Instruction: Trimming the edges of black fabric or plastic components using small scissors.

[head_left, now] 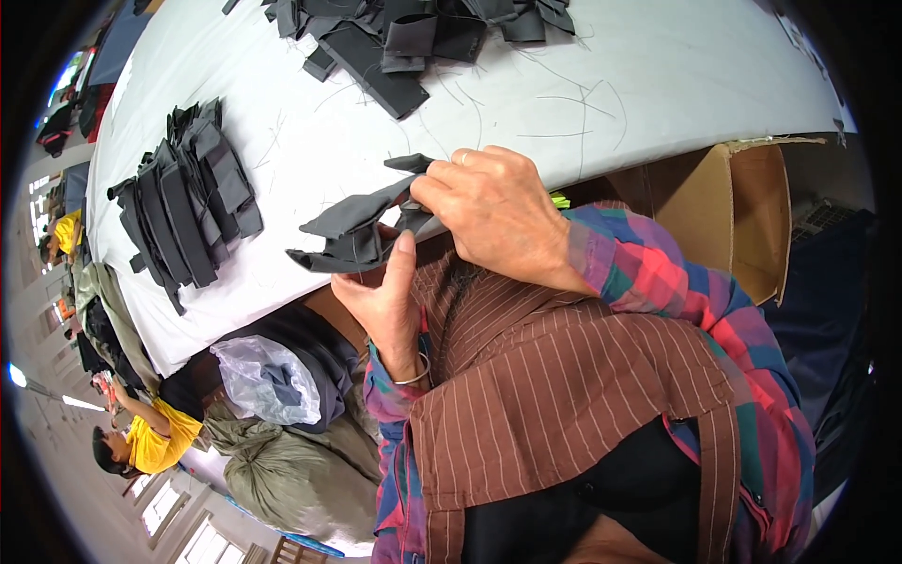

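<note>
A folded dark grey fabric piece [352,218] is held between my two hands, just over the table's near edge. My left hand [383,296] grips its lower side, the thumb pressed up against the cloth. Above and to the right, my right hand [493,211] has its fingers curled round the other end; a ring shows on one finger. Part of the cloth is hidden behind my fingers. To the left lies a stack of similar dark grey strips [193,193], roughly lined up. A loose heap of such pieces [404,42] sits at the far side.
White cloth covers the table [526,113], with loose threads scattered on it. An open cardboard box [752,211] stands below the edge at right. At lower left are a clear plastic bag [268,381] and an olive fabric bundle [291,475]. A person in yellow [162,437] works farther left.
</note>
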Available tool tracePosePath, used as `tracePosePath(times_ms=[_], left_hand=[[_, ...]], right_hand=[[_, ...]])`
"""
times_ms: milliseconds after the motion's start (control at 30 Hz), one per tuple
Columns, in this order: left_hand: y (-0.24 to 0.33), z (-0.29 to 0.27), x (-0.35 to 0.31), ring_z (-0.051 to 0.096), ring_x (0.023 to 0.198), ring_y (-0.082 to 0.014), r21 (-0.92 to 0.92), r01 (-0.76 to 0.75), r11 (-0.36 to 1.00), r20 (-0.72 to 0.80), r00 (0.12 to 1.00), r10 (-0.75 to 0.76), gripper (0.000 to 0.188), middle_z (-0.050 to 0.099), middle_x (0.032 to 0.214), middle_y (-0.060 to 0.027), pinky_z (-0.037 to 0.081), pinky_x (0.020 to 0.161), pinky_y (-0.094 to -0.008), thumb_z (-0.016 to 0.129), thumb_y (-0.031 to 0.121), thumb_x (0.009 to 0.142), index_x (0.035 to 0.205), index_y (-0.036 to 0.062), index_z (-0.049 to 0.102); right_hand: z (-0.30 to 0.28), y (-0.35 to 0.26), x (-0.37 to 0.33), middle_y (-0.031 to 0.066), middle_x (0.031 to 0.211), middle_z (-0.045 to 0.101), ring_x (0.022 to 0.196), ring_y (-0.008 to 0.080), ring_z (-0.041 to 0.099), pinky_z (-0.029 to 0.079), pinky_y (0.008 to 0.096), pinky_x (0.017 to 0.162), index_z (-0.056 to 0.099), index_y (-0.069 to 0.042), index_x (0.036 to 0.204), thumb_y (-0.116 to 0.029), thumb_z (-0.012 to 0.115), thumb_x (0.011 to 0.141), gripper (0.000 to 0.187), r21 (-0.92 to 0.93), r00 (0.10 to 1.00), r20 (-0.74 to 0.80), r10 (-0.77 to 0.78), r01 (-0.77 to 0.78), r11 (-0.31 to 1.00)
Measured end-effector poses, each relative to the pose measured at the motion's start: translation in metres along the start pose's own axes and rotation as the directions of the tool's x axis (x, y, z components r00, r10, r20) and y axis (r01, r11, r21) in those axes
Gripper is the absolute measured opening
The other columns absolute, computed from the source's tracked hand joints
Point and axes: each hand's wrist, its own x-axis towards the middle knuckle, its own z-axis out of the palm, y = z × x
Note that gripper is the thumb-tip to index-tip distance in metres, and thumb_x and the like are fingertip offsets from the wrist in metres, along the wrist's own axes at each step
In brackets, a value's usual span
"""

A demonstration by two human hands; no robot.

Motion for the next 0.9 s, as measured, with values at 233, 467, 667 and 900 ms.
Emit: tracePosePath(times_ms=[233,467,667,900], left_hand=[[0.005,-0.026,0.017,0.063,0.097,-0.0251,-0.21,0.235,0.949,0.245,0.952,-0.182,0.032,0.065,0.107,-0.0177,0.047,0.091,-0.0335,0.065,0.008,0.088,0.116,-0.0036,0.055],[-0.011,-0.03,0.022,0.066,0.089,-0.0171,-0.27,0.371,0.888,0.221,0.922,-0.318,0.021,0.067,0.103,-0.0105,0.054,0.078,-0.0299,0.056,0.008,0.093,0.111,-0.0026,0.06],[-0.017,-0.021,0.024,0.067,0.079,-0.0158,-0.35,0.362,0.864,0.228,0.928,-0.296,0.015,0.067,0.094,-0.0091,0.057,0.069,-0.0286,0.056,0.008,0.093,0.105,-0.0011,0.059],[-0.044,-0.028,0.018,0.069,0.078,-0.0228,-0.298,0.338,0.893,0.167,0.939,-0.3,0.013,0.067,0.097,-0.0158,0.058,0.065,-0.0279,0.056,0.005,0.093,0.103,-0.0014,0.053]], right_hand=[[-0.024,0.016,-0.007,0.0093,0.078,0.067,0.07,0.0265,0.064,0.049,0.0345,0.062,0.067,-0.007,0.087,-0.01,0.061,0.082,0.009,0.358,0.994,0.009,0.108,-0.104,0.928],[-0.06,0.022,-0.023,-0.0029,0.062,0.035,0.055,0.0083,0.033,0.031,0.0265,0.055,0.051,-0.007,0.114,-0.03,0.045,0.1,0.028,0.926,0.93,0.313,0.193,-0.253,-0.281],[-0.087,-0.063,-0.018,0.0264,0.088,0.064,0.063,0.0283,0.056,0.042,0.0356,0.054,0.054,-0.001,0.1,-0.03,0.031,0.103,0.037,0.536,0.976,-0.07,-0.207,-0.138,-0.833],[-0.099,-0.088,0.007,0.0414,0.106,0.052,0.092,0.04,0.063,0.051,0.0366,0.085,0.051,0.008,0.098,-0.019,0.039,0.1,0.031,0.31,0.889,-0.309,-0.338,-0.242,-0.919]])
